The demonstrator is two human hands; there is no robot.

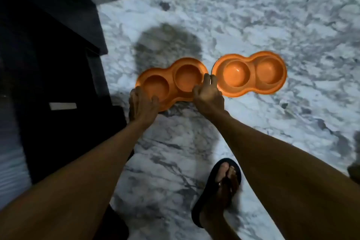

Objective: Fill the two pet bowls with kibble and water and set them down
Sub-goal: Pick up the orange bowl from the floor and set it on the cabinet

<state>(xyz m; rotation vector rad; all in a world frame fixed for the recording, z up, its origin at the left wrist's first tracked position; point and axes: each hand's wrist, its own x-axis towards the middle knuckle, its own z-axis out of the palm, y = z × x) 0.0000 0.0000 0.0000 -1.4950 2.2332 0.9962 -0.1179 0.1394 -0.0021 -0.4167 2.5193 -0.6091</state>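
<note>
From the head camera, your left hand [143, 103] grips the near-left rim of the left orange double bowl [171, 82] on the marble floor [253, 25]. Your right hand [208, 93] pinches its right end, touching the second orange double bowl [251, 74]; all wells look empty.

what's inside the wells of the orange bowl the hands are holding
Both wells of the held orange double bowl look empty: no kibble or water shows. The left hand and right hand cover parts of its near rim, so those edges are hidden.
</note>
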